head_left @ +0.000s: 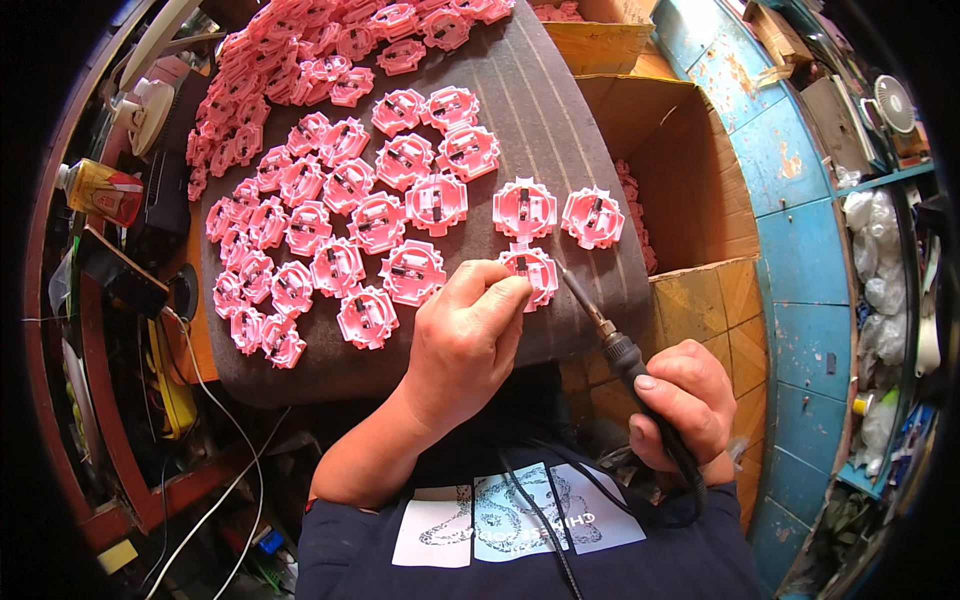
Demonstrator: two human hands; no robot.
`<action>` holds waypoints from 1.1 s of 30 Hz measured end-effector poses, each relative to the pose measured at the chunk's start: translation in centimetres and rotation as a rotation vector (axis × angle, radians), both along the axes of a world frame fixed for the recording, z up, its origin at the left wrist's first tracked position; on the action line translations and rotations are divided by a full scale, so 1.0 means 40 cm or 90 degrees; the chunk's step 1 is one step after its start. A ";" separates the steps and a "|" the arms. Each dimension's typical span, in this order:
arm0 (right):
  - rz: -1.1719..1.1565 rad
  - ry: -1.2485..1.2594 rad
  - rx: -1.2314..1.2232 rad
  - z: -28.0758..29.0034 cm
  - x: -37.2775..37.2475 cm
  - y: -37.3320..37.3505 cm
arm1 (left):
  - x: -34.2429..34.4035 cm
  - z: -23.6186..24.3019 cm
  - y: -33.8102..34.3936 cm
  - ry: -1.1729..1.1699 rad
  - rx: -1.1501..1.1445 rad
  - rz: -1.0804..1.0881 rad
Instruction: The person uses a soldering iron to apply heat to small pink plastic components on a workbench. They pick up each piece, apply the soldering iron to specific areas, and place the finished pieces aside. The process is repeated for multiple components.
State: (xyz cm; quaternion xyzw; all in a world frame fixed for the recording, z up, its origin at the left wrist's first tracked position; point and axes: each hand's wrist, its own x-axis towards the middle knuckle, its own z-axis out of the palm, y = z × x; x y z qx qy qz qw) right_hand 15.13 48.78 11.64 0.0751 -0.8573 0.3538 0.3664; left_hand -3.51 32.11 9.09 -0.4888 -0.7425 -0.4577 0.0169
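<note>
My right hand (pixel 685 405) is wrapped around the black handle of a soldering iron (pixel 622 352). The iron slants up and to the left, and its thin metal tip is beside a pink plastic part (pixel 538 272) near the front of the dark board. Over that part's lower left side, my left hand (pixel 465 335) is closed in a pinch. The fingers hide whatever is between them. Close by lie two more pink parts, one behind (pixel 525 209) and one to the right (pixel 593 218), each with small dark pieces inside.
Rows of pink parts (pixel 350 185) cover the left of the board (pixel 540 110), with a heap (pixel 290 50) at the back. An open cardboard box (pixel 700 170) stands right of it, beside blue cabinets (pixel 800 260). Cables (pixel 235 425) hang at the left.
</note>
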 end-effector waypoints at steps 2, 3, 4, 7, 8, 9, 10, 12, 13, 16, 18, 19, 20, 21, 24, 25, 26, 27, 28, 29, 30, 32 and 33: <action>-0.008 -0.010 0.005 -0.001 -0.001 -0.002 | -0.001 -0.002 -0.001 0.001 0.002 0.001; -0.004 -0.013 0.005 -0.001 -0.002 -0.003 | -0.001 -0.002 -0.001 0.001 0.004 0.000; 0.000 -0.016 0.004 -0.001 -0.002 -0.005 | -0.001 -0.003 -0.001 0.001 0.005 -0.002; 0.009 -0.018 0.005 -0.003 -0.004 -0.007 | -0.002 -0.001 0.000 0.001 0.005 -0.003; 0.011 -0.017 0.005 -0.004 -0.005 -0.007 | -0.002 -0.002 0.000 0.003 0.006 -0.004; 0.009 -0.015 0.005 -0.007 -0.007 -0.008 | -0.002 -0.003 0.000 0.004 0.007 -0.005; 0.007 -0.013 0.005 -0.010 -0.009 -0.008 | -0.002 -0.003 0.000 0.007 0.007 -0.006; 0.005 -0.011 0.004 -0.011 -0.011 -0.009 | -0.002 -0.002 0.000 0.012 0.007 -0.005; 0.006 -0.012 0.005 -0.010 -0.012 -0.009 | -0.002 -0.001 0.001 0.014 0.007 -0.004; 0.009 -0.016 0.006 -0.007 -0.012 -0.009 | -0.003 0.000 0.000 0.016 0.006 -0.008; 0.008 -0.017 0.007 -0.005 -0.013 -0.010 | -0.003 0.000 0.000 0.013 0.004 -0.008; 0.005 -0.016 0.008 -0.004 -0.014 -0.011 | -0.003 -0.001 0.000 0.012 0.004 -0.009; 0.002 -0.015 0.008 -0.004 -0.015 -0.013 | -0.002 0.000 0.000 0.011 0.004 -0.008; 0.001 -0.012 0.013 -0.003 -0.016 -0.013 | -0.002 0.001 0.001 0.011 0.005 -0.007; -0.004 -0.008 0.025 -0.002 -0.021 -0.016 | -0.003 0.002 0.002 0.012 0.005 -0.008; -0.005 -0.009 0.028 -0.002 -0.022 -0.017 | -0.003 0.002 0.002 0.013 0.005 -0.009; -0.006 -0.009 0.031 -0.002 -0.023 -0.017 | -0.003 0.002 0.002 0.012 0.006 -0.008; -0.004 -0.012 0.031 -0.001 -0.023 -0.017 | -0.002 0.002 0.002 0.012 0.006 -0.008; -0.002 -0.014 0.032 0.001 -0.022 -0.017 | -0.002 0.001 0.002 0.012 0.006 -0.007; 0.000 -0.017 0.033 0.001 -0.022 -0.016 | -0.002 0.000 0.002 0.008 0.005 -0.007; 0.001 -0.017 0.030 0.001 -0.021 -0.015 | -0.001 0.000 0.001 0.004 0.003 -0.006; 0.004 -0.017 0.025 -0.002 -0.019 -0.014 | -0.001 -0.001 0.000 0.000 0.002 -0.005; -0.005 -0.010 0.013 -0.003 -0.014 -0.014 | -0.001 -0.001 0.000 0.001 0.003 -0.005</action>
